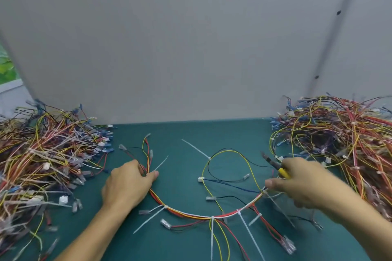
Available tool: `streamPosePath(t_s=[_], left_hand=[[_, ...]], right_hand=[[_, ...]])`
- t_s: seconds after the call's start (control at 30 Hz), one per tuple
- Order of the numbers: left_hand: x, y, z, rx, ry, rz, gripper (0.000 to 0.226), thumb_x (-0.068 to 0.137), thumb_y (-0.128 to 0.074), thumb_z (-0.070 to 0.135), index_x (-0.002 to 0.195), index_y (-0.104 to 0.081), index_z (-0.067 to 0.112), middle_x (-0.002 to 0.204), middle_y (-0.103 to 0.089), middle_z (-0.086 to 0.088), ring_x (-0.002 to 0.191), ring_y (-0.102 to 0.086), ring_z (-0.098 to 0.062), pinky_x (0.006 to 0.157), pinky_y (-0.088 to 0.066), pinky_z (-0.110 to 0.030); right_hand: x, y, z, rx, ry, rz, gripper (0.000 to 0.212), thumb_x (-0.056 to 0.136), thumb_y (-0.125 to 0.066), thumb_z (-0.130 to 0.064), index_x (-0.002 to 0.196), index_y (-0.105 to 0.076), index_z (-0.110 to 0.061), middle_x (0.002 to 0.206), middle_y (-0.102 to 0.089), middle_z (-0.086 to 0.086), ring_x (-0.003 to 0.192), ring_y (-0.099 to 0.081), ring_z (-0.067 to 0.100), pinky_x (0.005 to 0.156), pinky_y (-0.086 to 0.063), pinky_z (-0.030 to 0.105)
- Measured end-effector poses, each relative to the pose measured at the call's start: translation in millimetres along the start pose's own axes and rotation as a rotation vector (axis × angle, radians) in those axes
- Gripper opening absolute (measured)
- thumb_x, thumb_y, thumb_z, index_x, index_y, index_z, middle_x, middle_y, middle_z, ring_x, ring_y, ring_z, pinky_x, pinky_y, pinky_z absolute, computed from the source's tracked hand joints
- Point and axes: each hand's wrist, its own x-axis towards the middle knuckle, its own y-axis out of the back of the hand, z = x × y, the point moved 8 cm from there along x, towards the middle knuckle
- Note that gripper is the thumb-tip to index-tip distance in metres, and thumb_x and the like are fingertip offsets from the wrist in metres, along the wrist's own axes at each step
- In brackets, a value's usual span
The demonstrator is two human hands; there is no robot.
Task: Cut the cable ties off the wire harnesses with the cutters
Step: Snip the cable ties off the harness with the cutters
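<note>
One wire harness [203,215] of red, yellow, white and black wires lies in a curve on the green mat between my hands. Several white cable ties [212,237] stick out from it. My left hand [127,184] pinches the harness at its left end, next to a tie tail. My right hand [301,180] holds the yellow-handled cutters [275,167], jaws pointing up-left, while its fingertips touch the harness's right end.
A large tangled pile of harnesses [42,161] covers the left of the green mat [180,180], and another pile [339,144] fills the right. A grey wall panel [191,48] stands behind the table.
</note>
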Motion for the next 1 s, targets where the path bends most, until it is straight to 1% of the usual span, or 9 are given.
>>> streamPosePath(t_s=[0.13,0.23,0.33,0.43,0.5,0.63,0.73,0.83,1.0], left_hand=[[-3.9,-6.2,2.3,-0.003,0.006,-0.019,0.034,0.076,-0.063,0.056,0.077,-0.058,0.023,0.081,-0.061,-0.001,0.086,-0.059,-0.03,0.065,-0.039,-0.03],[-3.3,-7.9,1.0,0.001,0.005,-0.021,0.027,0.08,-0.063,0.05,0.079,-0.06,0.023,0.087,-0.066,-0.003,0.09,-0.061,-0.032,0.066,-0.041,-0.031],[-3.6,-8.1,0.3,0.002,-0.019,-0.001,0.02,0.082,-0.061,0.042,0.08,-0.062,0.022,0.087,-0.068,-0.003,0.09,-0.062,-0.032,0.067,-0.046,-0.032],[-4.3,-7.8,-0.9,-0.017,-0.034,0.01,0.016,0.082,-0.06,0.037,0.079,-0.063,0.022,0.085,-0.069,-0.001,0.091,-0.062,-0.032,0.07,-0.049,-0.033],[-3.7,-7.7,-1.5,-0.024,-0.038,0.014,0.015,0.082,-0.06,0.036,0.079,-0.064,0.022,0.085,-0.069,-0.001,0.09,-0.062,-0.031,0.07,-0.049,-0.033],[-2.1,-8.9,-3.0,-0.025,-0.037,0.008,0.015,0.083,-0.06,0.036,0.082,-0.065,0.022,0.088,-0.069,-0.001,0.092,-0.062,-0.032,0.071,-0.048,-0.033],[-2.4,-9.3,-3.5,-0.029,-0.035,0.016,0.015,0.083,-0.059,0.037,0.083,-0.064,0.023,0.088,-0.069,0.0,0.091,-0.062,-0.032,0.071,-0.047,-0.032],[-4.2,-8.6,-3.3,-0.013,-0.038,0.038,0.016,0.084,-0.059,0.038,0.083,-0.062,0.023,0.087,-0.068,0.001,0.09,-0.062,-0.031,0.068,-0.045,-0.031],[-6.4,-4.3,-4.2,0.006,-0.03,0.058,0.018,0.084,-0.059,0.04,0.078,-0.059,0.022,0.084,-0.067,0.002,0.086,-0.061,-0.03,0.064,-0.041,-0.029]], right_hand=[[-16.9,50.5,-24.3,-0.128,0.092,0.188,0.038,0.079,-0.065,-0.055,0.077,-0.046,-0.023,0.079,-0.058,0.002,0.075,-0.058,0.026,0.066,-0.05,0.037],[-18.4,63.8,-79.1,-0.149,0.347,0.41,0.034,0.083,-0.065,-0.042,0.077,-0.039,-0.021,0.079,-0.053,-0.002,0.081,-0.054,0.032,0.064,-0.044,0.038],[0.0,28.7,-136.5,-0.186,0.611,0.309,0.016,0.086,-0.063,-0.03,0.095,-0.053,-0.021,0.101,-0.055,0.0,0.099,-0.054,0.029,0.077,-0.048,0.039],[29.4,-18.0,-162.9,-0.471,0.683,0.186,0.011,0.087,-0.057,-0.021,0.096,-0.056,-0.014,0.098,-0.058,0.005,0.089,-0.051,0.028,0.061,-0.041,0.033],[42.4,-31.1,-164.5,-0.584,0.682,0.153,0.005,0.086,-0.055,-0.017,0.088,-0.05,-0.016,0.083,-0.052,0.005,0.074,-0.045,0.027,0.05,-0.028,0.03],[58.7,-17.5,-149.7,-0.508,0.631,0.158,0.013,0.087,-0.06,-0.028,0.096,-0.056,-0.021,0.078,-0.043,0.003,0.078,-0.051,0.032,0.061,-0.035,0.032],[64.3,30.7,-133.7,-0.113,0.553,0.468,0.018,0.086,-0.064,-0.03,0.1,-0.059,-0.02,0.09,-0.065,0.014,0.089,-0.06,0.037,0.065,-0.044,0.037],[76.0,52.5,-108.1,0.292,0.404,0.66,0.015,0.087,-0.063,-0.029,0.093,-0.059,-0.016,0.088,-0.066,0.018,0.086,-0.058,0.04,0.069,-0.047,0.042],[109.5,-8.5,-102.6,0.17,0.256,0.425,0.011,0.087,-0.058,-0.028,0.092,-0.056,-0.018,0.096,-0.063,0.019,0.092,-0.058,0.042,0.068,-0.039,0.037]])
